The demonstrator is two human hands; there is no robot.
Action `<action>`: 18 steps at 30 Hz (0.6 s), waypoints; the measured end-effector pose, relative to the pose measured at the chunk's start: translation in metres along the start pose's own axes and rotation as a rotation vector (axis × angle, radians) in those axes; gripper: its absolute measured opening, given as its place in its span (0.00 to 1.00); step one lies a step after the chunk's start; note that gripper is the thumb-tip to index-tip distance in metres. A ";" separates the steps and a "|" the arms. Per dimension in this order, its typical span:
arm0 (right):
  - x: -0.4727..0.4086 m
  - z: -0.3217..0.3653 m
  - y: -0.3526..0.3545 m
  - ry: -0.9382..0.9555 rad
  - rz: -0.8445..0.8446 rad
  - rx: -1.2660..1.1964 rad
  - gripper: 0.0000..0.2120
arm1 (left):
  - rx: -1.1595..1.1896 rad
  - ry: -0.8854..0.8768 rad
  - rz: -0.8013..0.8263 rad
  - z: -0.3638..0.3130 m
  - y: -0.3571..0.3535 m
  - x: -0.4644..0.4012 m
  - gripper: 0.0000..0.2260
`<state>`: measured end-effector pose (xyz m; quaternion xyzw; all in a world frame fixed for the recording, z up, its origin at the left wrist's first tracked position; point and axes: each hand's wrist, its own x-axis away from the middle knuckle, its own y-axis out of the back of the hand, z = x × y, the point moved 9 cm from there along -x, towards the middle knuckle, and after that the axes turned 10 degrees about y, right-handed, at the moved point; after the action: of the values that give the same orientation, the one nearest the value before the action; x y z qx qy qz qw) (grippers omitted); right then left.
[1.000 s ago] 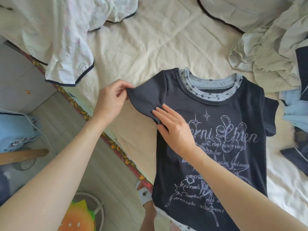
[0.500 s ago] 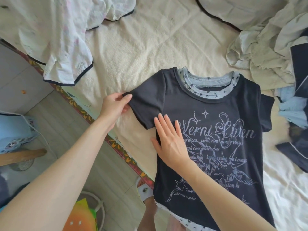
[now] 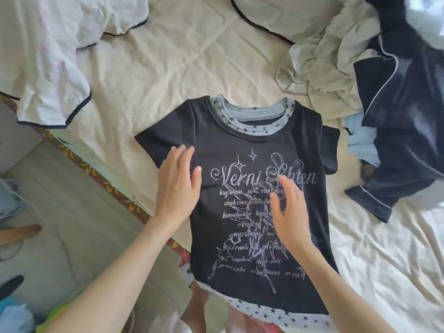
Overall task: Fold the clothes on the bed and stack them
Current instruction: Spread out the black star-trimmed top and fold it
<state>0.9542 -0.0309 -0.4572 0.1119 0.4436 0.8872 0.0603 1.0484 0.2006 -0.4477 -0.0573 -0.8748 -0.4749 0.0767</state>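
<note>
While the dark printed T-shirt [image 3: 259,203] lay face up and flat at the near edge of the bed [image 3: 182,61], hem hanging slightly over it, both hands were spread flat with nothing gripped: left hand [image 3: 177,186] on the chest by the left sleeve, right hand [image 3: 288,207] on or just over the print, blurred. Step looked like smoothing before the fold; next move probably needs a side and sleeve pinched and turned inward. White garment [image 3: 48,68] far left, crumpled clothes pile [image 3: 360,68] to the right, both unfolded.
</note>
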 end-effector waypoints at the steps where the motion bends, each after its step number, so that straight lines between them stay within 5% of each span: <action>1: 0.000 -0.019 0.014 -0.077 -0.073 -0.066 0.20 | -0.025 -0.048 0.066 -0.015 -0.017 0.007 0.19; 7: -0.015 -0.128 0.067 -0.595 -0.290 -0.316 0.17 | -0.303 -0.129 0.384 -0.058 -0.120 0.048 0.26; 9: -0.030 -0.156 0.070 -0.699 -0.271 -0.369 0.15 | -0.398 -0.049 0.458 -0.053 -0.143 0.049 0.29; 12: -0.051 -0.176 0.049 -0.901 -0.224 -0.911 0.07 | -0.538 0.008 0.527 -0.045 -0.162 0.048 0.32; 14: -0.060 -0.176 0.039 -0.994 -0.186 -1.150 0.10 | -0.583 0.030 0.536 -0.043 -0.164 0.048 0.33; 16: -0.063 -0.170 0.035 -1.028 -0.077 -1.199 0.16 | -0.608 0.044 0.532 -0.043 -0.163 0.049 0.33; 18: -0.064 -0.167 0.041 -0.992 0.022 -1.137 0.10 | -0.630 0.058 0.531 -0.044 -0.163 0.050 0.32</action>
<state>0.9739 -0.1978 -0.5303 0.4541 -0.1631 0.8255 0.2927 0.9751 0.0763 -0.5484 -0.2885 -0.6388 -0.6846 0.1999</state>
